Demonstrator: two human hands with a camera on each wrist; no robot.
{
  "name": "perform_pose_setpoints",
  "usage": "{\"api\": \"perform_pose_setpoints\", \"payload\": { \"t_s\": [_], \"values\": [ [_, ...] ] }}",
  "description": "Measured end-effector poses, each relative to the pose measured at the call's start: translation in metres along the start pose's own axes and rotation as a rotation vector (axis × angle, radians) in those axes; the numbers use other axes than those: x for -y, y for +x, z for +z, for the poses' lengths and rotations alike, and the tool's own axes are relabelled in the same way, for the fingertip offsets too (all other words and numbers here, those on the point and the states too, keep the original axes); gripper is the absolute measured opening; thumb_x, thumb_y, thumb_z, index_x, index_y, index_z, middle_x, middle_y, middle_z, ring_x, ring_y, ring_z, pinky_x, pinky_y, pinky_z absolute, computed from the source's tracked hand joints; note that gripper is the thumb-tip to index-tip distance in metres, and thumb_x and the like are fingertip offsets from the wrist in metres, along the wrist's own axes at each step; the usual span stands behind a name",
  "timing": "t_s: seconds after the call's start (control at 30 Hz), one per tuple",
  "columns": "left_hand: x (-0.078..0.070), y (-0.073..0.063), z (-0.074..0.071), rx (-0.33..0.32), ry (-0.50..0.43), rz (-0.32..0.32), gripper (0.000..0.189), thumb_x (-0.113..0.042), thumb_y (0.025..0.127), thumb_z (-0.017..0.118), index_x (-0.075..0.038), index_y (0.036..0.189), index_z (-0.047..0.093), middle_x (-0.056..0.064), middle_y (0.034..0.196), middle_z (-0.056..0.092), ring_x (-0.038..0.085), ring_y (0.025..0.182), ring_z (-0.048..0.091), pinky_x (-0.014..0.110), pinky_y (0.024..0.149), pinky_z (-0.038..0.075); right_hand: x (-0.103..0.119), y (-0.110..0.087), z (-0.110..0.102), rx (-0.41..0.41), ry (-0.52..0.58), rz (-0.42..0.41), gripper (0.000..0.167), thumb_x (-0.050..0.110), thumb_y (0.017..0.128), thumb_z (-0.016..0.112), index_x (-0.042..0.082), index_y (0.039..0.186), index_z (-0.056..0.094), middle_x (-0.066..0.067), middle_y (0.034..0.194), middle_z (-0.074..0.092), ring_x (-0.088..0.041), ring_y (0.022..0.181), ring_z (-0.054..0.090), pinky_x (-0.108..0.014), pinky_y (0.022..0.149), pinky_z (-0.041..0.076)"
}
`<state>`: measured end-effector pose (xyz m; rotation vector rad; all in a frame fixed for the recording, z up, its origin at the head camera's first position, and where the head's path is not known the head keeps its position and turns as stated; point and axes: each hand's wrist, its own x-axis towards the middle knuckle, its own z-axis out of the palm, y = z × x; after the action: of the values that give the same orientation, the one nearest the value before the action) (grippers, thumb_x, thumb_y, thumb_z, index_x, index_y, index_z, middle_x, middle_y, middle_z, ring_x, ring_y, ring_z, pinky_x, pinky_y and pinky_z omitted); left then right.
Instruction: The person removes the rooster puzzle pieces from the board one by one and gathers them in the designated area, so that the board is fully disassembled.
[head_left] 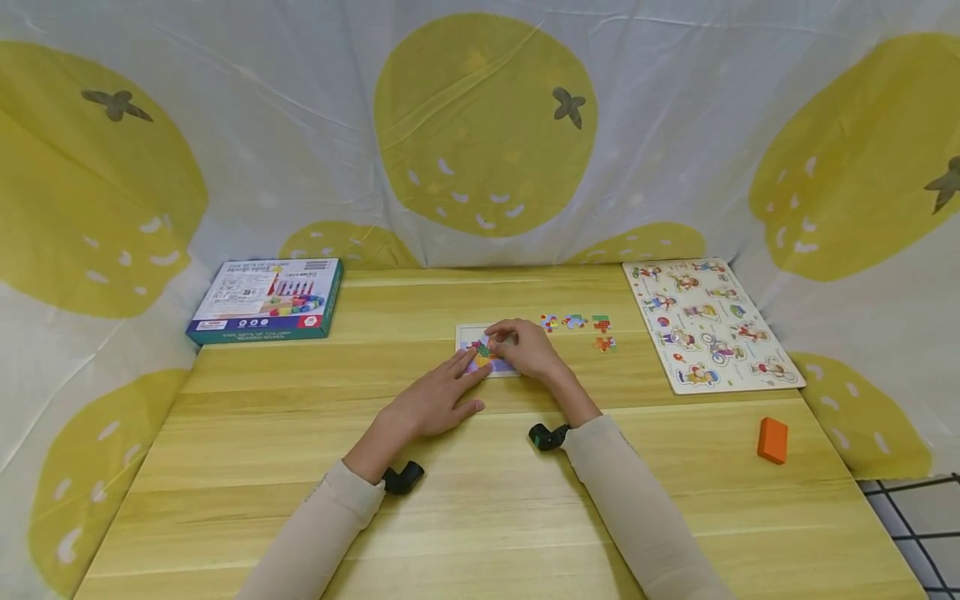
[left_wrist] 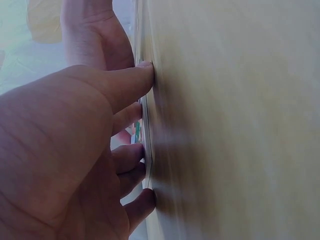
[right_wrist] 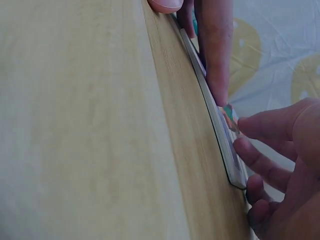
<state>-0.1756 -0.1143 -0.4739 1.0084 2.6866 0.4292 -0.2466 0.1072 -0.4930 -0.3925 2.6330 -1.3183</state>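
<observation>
A small jigsaw puzzle board [head_left: 462,333] with a pale rim lies on the table, its coloured picture partly covered by both hands. The left hand [head_left: 431,402] rests its extended fingertips on the board's near left part, thumb out to the side on the table. Over the board's right part, the right hand [head_left: 529,350] pinches a small jigsaw piece [right_wrist: 230,116] with green and orange on it, tilted up at the board's surface. Several loose jigsaw pieces [head_left: 575,322] lie just right of the right hand.
A boxed colour set [head_left: 262,298] lies at the back left. A large wooden picture board [head_left: 708,329] lies at the back right, with an orange block [head_left: 772,441] in front of it. A fruit-print curtain [head_left: 487,125] hangs behind the wooden table [head_left: 480,517].
</observation>
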Motion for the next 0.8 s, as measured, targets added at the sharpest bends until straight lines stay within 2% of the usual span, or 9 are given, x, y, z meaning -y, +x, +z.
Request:
{"api": "perform_pose_setpoints", "payload": {
  "t_s": [0.13,0.33,0.57,0.8],
  "values": [
    [-0.0003,0.0001,0.0004,-0.002,0.000,-0.002,0.064,-0.043,0.109,0.050,-0.015,0.164,0.031,0.016,0.173,0.012,0.036,0.160,0.016,0.052,0.127,0.026,0.0013,-0.0011,0.0011,-0.019,0.031,-0.009,0.025,0.017,0.099,0.067,0.015,0.123,0.075,-0.003,0.107,0.075,-0.018,0.088,0.063,-0.031,0.077,0.050],
    [-0.0016,0.0002,-0.0003,-0.006,0.001,0.010,0.064,-0.043,0.109,0.050,-0.015,0.163,0.032,0.016,0.173,0.012,0.036,0.160,0.016,0.052,0.127,0.027,0.0018,-0.0028,0.0009,-0.053,0.020,-0.018,0.023,0.017,0.099,0.068,0.015,0.121,0.076,-0.004,0.102,0.076,-0.016,0.081,0.061,-0.028,0.070,0.048],
    [-0.0010,0.0004,-0.0015,-0.004,-0.003,0.001,0.064,-0.043,0.109,0.050,-0.016,0.164,0.032,0.015,0.173,0.012,0.035,0.160,0.016,0.052,0.127,0.026,0.0027,-0.0027,-0.0013,-0.043,0.027,-0.026,0.025,0.020,0.099,0.071,0.014,0.122,0.074,-0.005,0.101,0.075,-0.018,0.082,0.063,-0.029,0.071,0.050],
    [-0.0003,0.0001,-0.0003,0.001,-0.011,-0.011,0.064,-0.043,0.108,0.051,-0.017,0.164,0.032,0.015,0.173,0.011,0.035,0.160,0.014,0.052,0.127,0.026,0.0015,-0.0054,-0.0033,-0.078,0.115,-0.046,0.024,0.015,0.099,0.069,0.011,0.122,0.074,-0.007,0.097,0.075,-0.020,0.087,0.071,-0.033,0.078,0.058]
  ]
}}
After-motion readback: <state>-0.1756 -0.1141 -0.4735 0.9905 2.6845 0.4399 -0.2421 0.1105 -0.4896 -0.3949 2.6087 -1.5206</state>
